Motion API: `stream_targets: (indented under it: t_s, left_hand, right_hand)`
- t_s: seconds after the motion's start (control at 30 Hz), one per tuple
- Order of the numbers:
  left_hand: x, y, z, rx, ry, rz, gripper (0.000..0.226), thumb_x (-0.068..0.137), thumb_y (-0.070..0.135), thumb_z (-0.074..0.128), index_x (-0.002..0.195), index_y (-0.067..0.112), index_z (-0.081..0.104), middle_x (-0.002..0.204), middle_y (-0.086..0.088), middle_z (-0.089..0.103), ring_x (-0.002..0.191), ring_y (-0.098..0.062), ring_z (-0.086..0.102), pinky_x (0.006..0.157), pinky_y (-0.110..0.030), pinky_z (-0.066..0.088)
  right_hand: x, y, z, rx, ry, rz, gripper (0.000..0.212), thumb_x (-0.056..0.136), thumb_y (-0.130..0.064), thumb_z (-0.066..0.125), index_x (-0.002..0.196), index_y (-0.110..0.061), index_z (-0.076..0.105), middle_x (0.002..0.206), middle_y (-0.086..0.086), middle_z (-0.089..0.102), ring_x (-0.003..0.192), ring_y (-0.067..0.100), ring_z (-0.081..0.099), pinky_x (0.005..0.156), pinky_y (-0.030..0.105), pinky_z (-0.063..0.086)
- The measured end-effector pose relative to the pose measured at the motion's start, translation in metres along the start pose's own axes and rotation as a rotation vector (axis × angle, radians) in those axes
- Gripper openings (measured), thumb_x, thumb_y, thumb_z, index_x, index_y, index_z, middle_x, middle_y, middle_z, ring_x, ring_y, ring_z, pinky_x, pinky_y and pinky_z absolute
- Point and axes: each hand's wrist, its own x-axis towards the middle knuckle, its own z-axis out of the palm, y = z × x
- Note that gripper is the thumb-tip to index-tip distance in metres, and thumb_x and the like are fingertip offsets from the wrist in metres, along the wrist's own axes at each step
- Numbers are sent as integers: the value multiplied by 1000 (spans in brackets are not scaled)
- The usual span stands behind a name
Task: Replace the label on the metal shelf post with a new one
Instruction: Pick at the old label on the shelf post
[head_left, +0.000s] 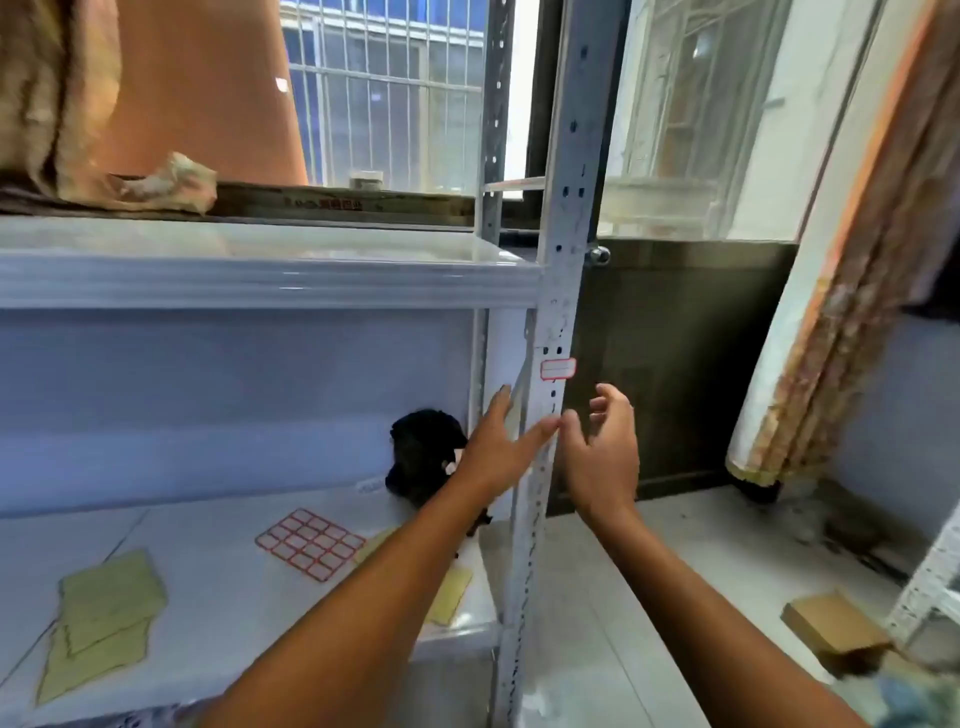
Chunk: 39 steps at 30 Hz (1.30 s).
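Note:
A white, red-bordered label (558, 369) is stuck on the front of the grey perforated metal shelf post (563, 234). My left hand (501, 444) is just below it on the post's left side, fingers spread, fingertips near the post. On the post's right side, my right hand (602, 449) is open with curled fingers and holds nothing. A sheet of red-bordered blank labels (310, 542) lies on the lower shelf (218, 582).
Yellowish backing papers (106, 613) lie on the lower shelf, with a black object (423, 452) at its back right. Upper shelf (260, 280) carries cardboard and cloth. A door stands behind the post, rolled material (841, 291) leans at right, a small box (831, 626) sits on the floor.

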Motion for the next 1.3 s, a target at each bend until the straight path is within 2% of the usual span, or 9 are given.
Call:
stream_targets:
  t_s: [0.13, 0.3, 0.43, 0.53, 0.73, 0.83, 1.03, 1.2, 1.3]
  left_hand:
    - [20, 12, 12, -90, -4, 21, 53, 95, 51, 63, 142, 33, 48, 143, 2, 61, 124, -22, 63, 93, -39, 57]
    - [30, -7, 6, -68, -4, 21, 41, 98, 48, 61, 129, 22, 59, 131, -1, 67, 119, -21, 66, 79, -21, 51]
    - [27, -9, 10, -52, 10, 53, 40, 101, 44, 58, 136, 24, 55, 125, 13, 57, 114, -10, 56, 87, -28, 48]
    - [31, -20, 11, -74, 26, 88, 38, 100, 46, 57, 134, 27, 56, 124, 13, 60, 109, -9, 59, 84, -28, 51]
    - [40, -34, 10, -72, 13, 143, 34, 98, 52, 57, 122, 29, 61, 115, 6, 69, 99, -11, 71, 80, -34, 64]
    - [40, -34, 9, -45, 11, 173, 32, 100, 49, 56, 122, 26, 60, 111, 6, 69, 93, -5, 69, 73, -20, 56]
    - [39, -31, 6, -20, -13, 177, 33, 102, 47, 54, 127, 28, 57, 112, 14, 61, 83, 9, 57, 65, -13, 46]
    - [35, -30, 5, -6, -1, 192, 36, 99, 55, 51, 124, 30, 60, 112, 12, 70, 92, 0, 68, 79, -27, 60]
    - [35, -33, 6, 11, 26, 194, 22, 104, 42, 50, 121, 34, 61, 112, 9, 71, 92, -2, 68, 76, -22, 57]
  right_hand:
    - [36, -6, -3, 121, -199, 87, 64, 103, -40, 62, 159, -23, 36, 151, 0, 55, 135, 17, 53, 106, 39, 49]
    - [55, -7, 11, 182, -268, 99, 47, 99, -37, 69, 142, -21, 58, 134, 0, 70, 121, 19, 67, 99, 35, 59]
    - [60, -5, 11, 261, -179, 127, 22, 94, -28, 77, 113, -18, 74, 104, -3, 77, 99, 15, 75, 92, 41, 65]
    - [66, 5, 8, 301, -176, 116, 18, 90, -26, 82, 104, -16, 78, 100, 1, 81, 96, 17, 79, 88, 45, 67]
    - [66, 13, 11, 260, -111, 24, 13, 91, -23, 81, 100, -14, 80, 99, 0, 82, 93, 16, 81, 81, 42, 69]
    - [63, 9, 10, 180, -56, -49, 15, 92, -24, 81, 102, -13, 81, 97, -3, 82, 91, 10, 80, 77, 33, 69]
    - [52, 2, 11, 157, -11, -134, 18, 92, -25, 81, 104, -12, 82, 92, -6, 80, 86, 7, 79, 74, 20, 66]
    - [20, -9, 8, 117, -80, -303, 12, 94, -21, 80, 103, -13, 82, 87, -8, 80, 83, 6, 78, 74, 18, 63]
    - [4, -9, 8, 159, -126, -289, 10, 94, -23, 79, 100, -15, 82, 83, -9, 79, 82, 8, 78, 73, 18, 63]
